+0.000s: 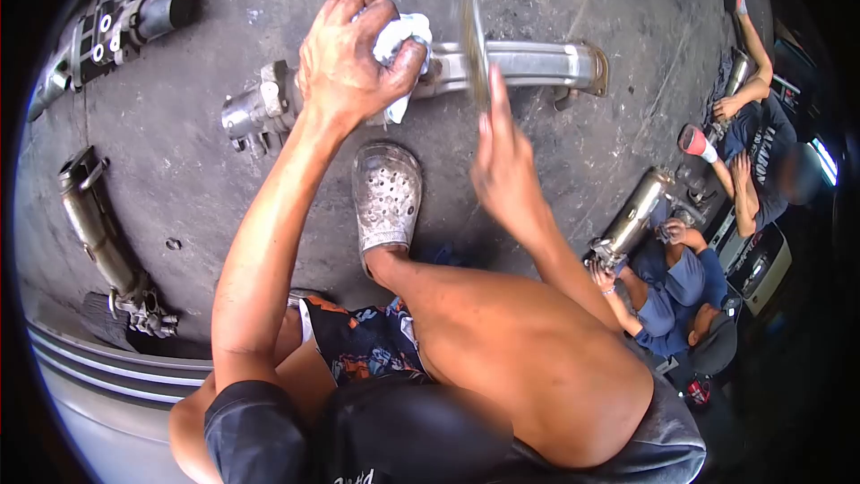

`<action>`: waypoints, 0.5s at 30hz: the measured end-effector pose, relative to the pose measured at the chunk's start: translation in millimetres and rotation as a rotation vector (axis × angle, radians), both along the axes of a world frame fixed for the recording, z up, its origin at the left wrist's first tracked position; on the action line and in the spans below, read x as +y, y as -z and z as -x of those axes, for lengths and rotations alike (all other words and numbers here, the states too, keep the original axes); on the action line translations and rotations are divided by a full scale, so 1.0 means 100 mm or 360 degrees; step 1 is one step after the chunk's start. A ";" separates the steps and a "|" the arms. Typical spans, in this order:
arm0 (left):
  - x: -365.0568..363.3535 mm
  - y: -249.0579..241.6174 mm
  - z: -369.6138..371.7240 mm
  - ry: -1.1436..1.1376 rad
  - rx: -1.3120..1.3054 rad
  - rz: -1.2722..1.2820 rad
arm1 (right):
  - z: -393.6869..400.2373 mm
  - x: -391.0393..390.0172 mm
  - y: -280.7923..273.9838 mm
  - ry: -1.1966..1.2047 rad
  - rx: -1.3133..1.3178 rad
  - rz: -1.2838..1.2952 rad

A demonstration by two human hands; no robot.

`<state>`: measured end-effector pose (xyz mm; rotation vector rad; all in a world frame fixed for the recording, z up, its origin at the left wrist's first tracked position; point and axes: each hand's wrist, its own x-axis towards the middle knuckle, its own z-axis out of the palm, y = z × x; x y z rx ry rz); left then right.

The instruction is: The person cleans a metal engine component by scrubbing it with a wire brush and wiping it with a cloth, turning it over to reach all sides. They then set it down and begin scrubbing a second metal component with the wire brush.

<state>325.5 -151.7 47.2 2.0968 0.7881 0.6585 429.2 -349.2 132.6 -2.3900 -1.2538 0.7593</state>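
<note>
My left hand (pixel 345 58) is closed around a crumpled white cloth (pixel 395 40), pressed over a long silver metal pipe part (pixel 542 64) on the floor. A fitting with a flange and bolts (pixel 255 112) shows at the left of this hand. My right hand (pixel 509 170) grips a thin, flat metal tool (pixel 475 45), smeared by motion, with fingers stretched along its lower end. In this view the tool crosses the pipe part just right of the cloth. Which kind of tool it is, I cannot tell.
My clog-shod foot (pixel 388 193) stands below the pipe part. More metal parts (pixel 125 27) and a metal cylinder (pixel 98 224) lie at left. On the right, a seated person (pixel 676 305) handles another metal cylinder (pixel 638 211); a second person (pixel 761 152) works behind.
</note>
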 end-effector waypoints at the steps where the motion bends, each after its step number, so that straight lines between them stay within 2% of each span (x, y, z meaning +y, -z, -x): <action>1: -0.01 -0.01 0.00 0.0023 -0.0004 0.0008 | -0.16 0.21 0.15 0.0037 0.0036 -0.0174; 3: -0.04 0.03 0.02 0.0024 -0.0019 -0.0030 | -0.47 0.86 -0.18 0.0198 0.0152 0.0495; 5: -0.04 0.07 0.01 0.0044 -0.0073 -0.0088 | -0.34 0.62 -0.43 0.0303 0.0116 0.0359; 8: 0.02 0.05 -0.03 -0.0002 0.0026 -0.0013 | -0.11 0.08 -0.27 -0.0006 -0.0258 -0.0052; 9: 0.00 0.06 -0.03 -0.0021 0.0018 -0.0006 | 0.00 -0.05 -0.17 -0.0144 -0.0411 0.0037; 10: -0.01 0.06 -0.03 -0.0017 -0.0010 -0.0018 | -0.05 -0.08 0.10 -0.0049 -0.0252 -0.0140; 13: -0.08 0.06 0.02 0.0011 -0.0055 -0.0066 | -0.58 0.44 0.20 0.0129 -0.0064 0.0082; 15: -0.06 0.05 0.03 0.0082 -0.0061 -0.0105 | -0.59 0.54 -0.17 0.0862 0.0806 -0.0227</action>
